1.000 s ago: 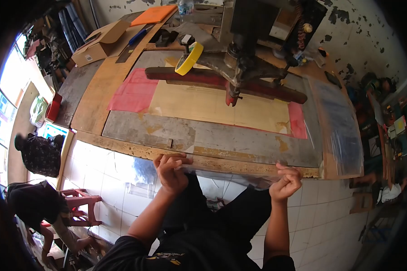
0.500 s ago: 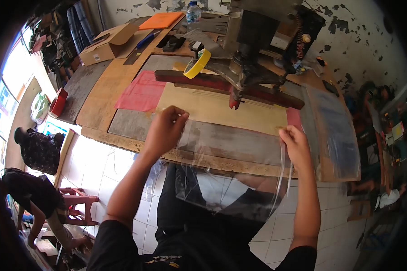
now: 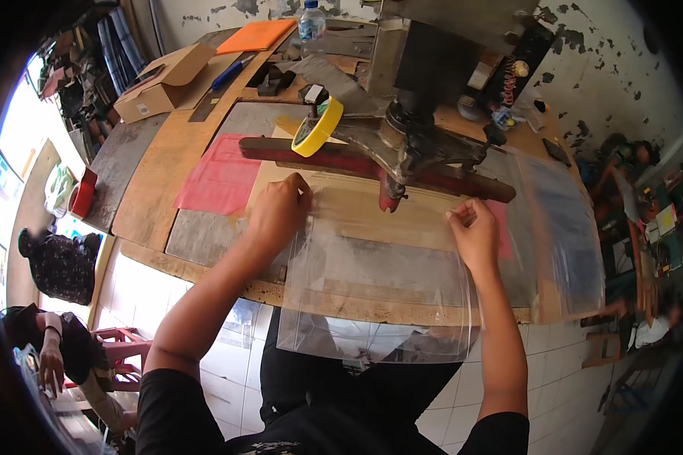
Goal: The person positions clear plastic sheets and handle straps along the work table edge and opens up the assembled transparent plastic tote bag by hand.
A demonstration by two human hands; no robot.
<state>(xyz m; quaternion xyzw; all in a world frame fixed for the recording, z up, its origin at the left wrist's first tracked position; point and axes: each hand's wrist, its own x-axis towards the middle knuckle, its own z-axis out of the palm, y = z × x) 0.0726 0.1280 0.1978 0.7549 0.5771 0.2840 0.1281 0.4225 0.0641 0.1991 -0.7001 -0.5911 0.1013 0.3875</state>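
A clear plastic sheet [image 3: 379,296] is stretched between my two hands, its lower part hanging past the table's front edge. My left hand [image 3: 279,203] pinches its upper left corner, and my right hand [image 3: 474,227] pinches the upper right one. The sheet's far edge lies over a tan board [image 3: 349,199] beneath the press bar [image 3: 341,163], which is dark with red sides. A red sheet [image 3: 220,174] shows left of the board, and a roll of yellow tape [image 3: 319,127] hangs on the press frame.
Clear plastic sheets [image 3: 565,235] lie at the table's right. At the back left are a cardboard box [image 3: 167,80], a blue cutter [image 3: 228,73], an orange folder [image 3: 256,36] and a water bottle [image 3: 311,29]. A red tape dispenser [image 3: 83,193] stands at the left edge. Other people sit at left and right.
Both hands have carried the plastic sheet forward, so more of it lies over the table and its far edge is at the press bar. My view has shifted slightly.
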